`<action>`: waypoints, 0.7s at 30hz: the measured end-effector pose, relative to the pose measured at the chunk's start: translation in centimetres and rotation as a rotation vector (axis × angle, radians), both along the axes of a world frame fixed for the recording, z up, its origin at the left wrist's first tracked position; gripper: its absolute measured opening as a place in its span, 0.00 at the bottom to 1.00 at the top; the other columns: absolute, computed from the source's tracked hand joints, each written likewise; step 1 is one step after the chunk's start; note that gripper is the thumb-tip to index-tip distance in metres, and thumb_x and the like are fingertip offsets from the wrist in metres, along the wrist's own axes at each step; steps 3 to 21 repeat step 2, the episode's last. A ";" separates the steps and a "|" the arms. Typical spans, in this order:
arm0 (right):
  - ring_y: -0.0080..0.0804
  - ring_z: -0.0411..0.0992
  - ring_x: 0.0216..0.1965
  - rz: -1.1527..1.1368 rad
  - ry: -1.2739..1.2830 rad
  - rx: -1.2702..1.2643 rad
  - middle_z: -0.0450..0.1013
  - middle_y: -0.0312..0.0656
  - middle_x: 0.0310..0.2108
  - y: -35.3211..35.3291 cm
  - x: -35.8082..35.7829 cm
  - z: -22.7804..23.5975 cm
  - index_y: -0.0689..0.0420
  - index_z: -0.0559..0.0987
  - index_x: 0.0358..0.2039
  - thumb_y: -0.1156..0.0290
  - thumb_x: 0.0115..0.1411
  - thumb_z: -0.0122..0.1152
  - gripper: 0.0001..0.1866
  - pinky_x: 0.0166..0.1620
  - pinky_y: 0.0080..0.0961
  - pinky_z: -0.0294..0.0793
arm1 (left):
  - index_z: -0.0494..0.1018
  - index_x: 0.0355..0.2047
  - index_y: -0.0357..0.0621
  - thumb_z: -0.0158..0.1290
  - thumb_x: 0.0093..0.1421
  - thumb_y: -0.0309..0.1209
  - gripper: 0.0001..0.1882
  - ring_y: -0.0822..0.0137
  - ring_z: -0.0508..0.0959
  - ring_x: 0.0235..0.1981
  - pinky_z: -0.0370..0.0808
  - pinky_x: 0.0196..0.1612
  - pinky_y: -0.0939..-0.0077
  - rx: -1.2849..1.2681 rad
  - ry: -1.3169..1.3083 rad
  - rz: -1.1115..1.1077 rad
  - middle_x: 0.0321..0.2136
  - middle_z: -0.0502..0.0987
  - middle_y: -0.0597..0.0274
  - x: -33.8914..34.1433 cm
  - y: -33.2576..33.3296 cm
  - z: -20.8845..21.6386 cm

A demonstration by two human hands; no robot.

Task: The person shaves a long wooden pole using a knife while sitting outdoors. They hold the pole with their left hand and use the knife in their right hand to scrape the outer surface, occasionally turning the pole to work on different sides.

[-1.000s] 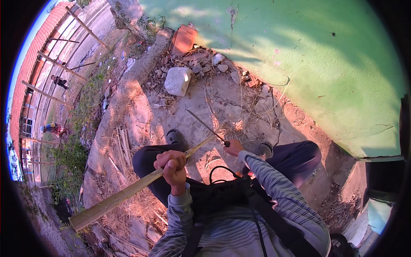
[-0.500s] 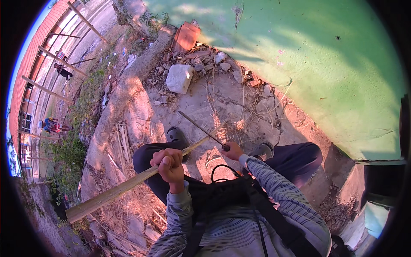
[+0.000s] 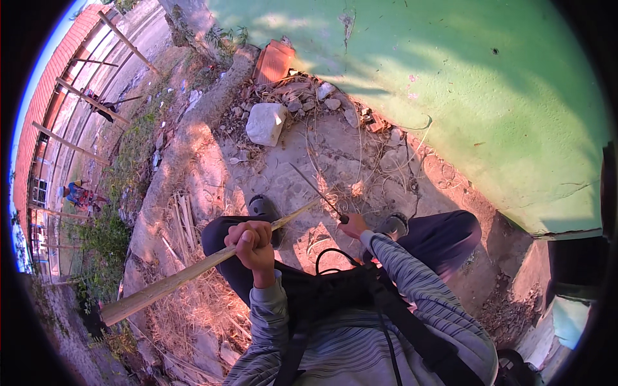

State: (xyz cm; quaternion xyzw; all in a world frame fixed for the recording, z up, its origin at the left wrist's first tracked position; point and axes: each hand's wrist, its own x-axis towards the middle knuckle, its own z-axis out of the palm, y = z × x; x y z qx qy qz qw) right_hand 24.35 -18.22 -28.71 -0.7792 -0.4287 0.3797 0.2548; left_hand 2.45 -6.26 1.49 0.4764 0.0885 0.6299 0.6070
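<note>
My left hand [image 3: 252, 249] is closed round a long pale wooden stick [image 3: 174, 281], which slants across my left thigh. The stick is broad at its lower left end and tapers toward the middle of the view. In my right hand [image 3: 353, 226] is the dark handle of a knife, its long thin blade [image 3: 315, 189] pointing up and left. The stick's narrow end meets the line of the blade; whether they touch I cannot tell. Pale shavings [image 3: 206, 302] are strewn on the ground below the stick.
Several split strips [image 3: 185, 219] lie left of my foot. Ahead are a white stone block [image 3: 266, 124], an orange tile [image 3: 275, 62] and rubble, beside a green wall [image 3: 450, 96]. Shrubs [image 3: 103, 241] grow at the left, with a person [image 3: 80, 195] farther off.
The knife blade has swung more upright and its tip has moved right. The stick's narrow end has shifted slightly left and down, while my left hand keeps its hold.
</note>
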 end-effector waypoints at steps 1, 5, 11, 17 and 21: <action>0.51 0.77 0.31 0.013 0.004 -0.007 0.77 0.56 0.27 -0.2 0.3 -0.1 0.63 0.81 0.30 0.56 0.48 0.66 0.20 0.38 0.43 0.74 | 0.49 0.13 0.50 0.45 0.61 0.28 0.22 0.79 0.46 0.09 0.44 0.13 0.79 0.010 -0.001 0.005 0.12 0.45 0.74 0.1 -0.1 0.0; 0.51 0.77 0.31 0.030 0.009 -0.016 0.77 0.57 0.28 -0.4 0.4 0.1 0.63 0.82 0.31 0.56 0.48 0.67 0.20 0.39 0.43 0.74 | 0.49 0.13 0.50 0.45 0.61 0.28 0.22 0.79 0.46 0.09 0.44 0.13 0.79 0.009 0.003 0.008 0.12 0.45 0.74 -0.1 -0.2 0.0; 0.51 0.77 0.31 0.030 0.009 -0.016 0.77 0.57 0.28 -0.4 0.4 0.1 0.63 0.82 0.31 0.56 0.48 0.67 0.20 0.39 0.43 0.74 | 0.49 0.13 0.50 0.45 0.61 0.28 0.22 0.79 0.46 0.09 0.44 0.13 0.79 0.009 0.003 0.008 0.12 0.45 0.74 -0.1 -0.2 0.0; 0.51 0.77 0.31 0.030 0.009 -0.016 0.77 0.57 0.28 -0.4 0.4 0.1 0.63 0.82 0.31 0.56 0.48 0.67 0.20 0.39 0.43 0.74 | 0.49 0.13 0.50 0.45 0.61 0.28 0.22 0.79 0.46 0.09 0.44 0.13 0.79 0.009 0.003 0.008 0.12 0.45 0.74 -0.1 -0.2 0.0; 0.51 0.77 0.31 0.030 0.009 -0.016 0.77 0.57 0.28 -0.4 0.4 0.1 0.63 0.82 0.31 0.56 0.48 0.67 0.20 0.39 0.43 0.74 | 0.49 0.13 0.50 0.45 0.61 0.28 0.22 0.79 0.46 0.09 0.44 0.13 0.79 0.009 0.003 0.008 0.12 0.45 0.74 -0.1 -0.2 0.0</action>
